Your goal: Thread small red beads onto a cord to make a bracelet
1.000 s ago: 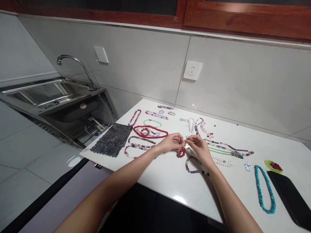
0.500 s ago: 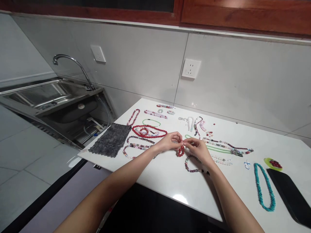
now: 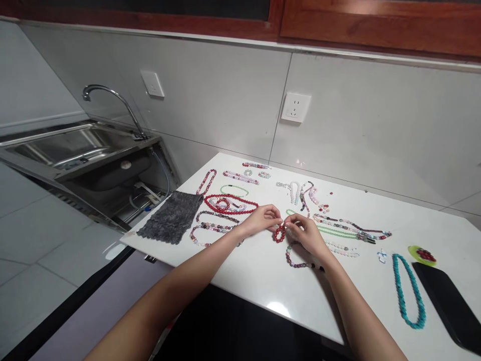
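Plainly, the work sits on a glossy white table [image 3: 248,268], with grey wall tiles [image 3: 225,100] rising beyond both hands. A white socket [image 3: 296,107] is on the wall ahead of them, reddish-brown cabinets [image 3: 376,27] above it, and a steel sink [image 3: 62,143] well off to their left.

The bracelet [image 3: 278,240] is a small loop of round, shiny red beads, hanging just below the fingertips, between the hands. The left hand [image 3: 265,220] pinches it near the top; the right hand [image 3: 306,233] has thumb and forefinger drawn close beside it, though whether they grip its cord I cannot tell.

Left of the left hand lie a larger red necklace [image 3: 240,212] and a dark grey cloth [image 3: 171,218]. Well right of the right hand are a turquoise necklace [image 3: 401,296] and a black phone [image 3: 447,306].
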`<state>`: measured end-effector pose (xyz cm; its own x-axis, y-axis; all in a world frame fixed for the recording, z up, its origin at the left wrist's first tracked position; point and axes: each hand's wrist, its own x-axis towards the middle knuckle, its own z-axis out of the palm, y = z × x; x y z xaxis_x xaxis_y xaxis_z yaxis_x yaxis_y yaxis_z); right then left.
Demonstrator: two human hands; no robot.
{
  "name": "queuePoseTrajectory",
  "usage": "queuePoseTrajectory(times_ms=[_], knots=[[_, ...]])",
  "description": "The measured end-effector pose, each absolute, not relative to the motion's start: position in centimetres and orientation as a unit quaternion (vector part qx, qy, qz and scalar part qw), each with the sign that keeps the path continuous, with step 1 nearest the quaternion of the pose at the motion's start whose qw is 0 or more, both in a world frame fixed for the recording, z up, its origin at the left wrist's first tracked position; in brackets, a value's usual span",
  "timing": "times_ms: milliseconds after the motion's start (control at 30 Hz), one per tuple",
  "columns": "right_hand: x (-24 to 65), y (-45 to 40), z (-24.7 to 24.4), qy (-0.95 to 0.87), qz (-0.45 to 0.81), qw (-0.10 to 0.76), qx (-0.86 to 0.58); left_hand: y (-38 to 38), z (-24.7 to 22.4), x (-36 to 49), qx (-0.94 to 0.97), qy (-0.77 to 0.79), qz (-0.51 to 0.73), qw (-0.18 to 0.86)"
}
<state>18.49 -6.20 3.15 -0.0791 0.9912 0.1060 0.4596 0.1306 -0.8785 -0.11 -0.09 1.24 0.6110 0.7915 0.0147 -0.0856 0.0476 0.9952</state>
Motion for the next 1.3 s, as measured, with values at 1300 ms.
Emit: queuePoseTrajectory(times_ms=[1300], knots=[[16.8,-6.4,1.9,-0.713,0.221,0.436,-0.502,0.5,1.1,-1.2,0.562,0.314,0.233,0.729]])
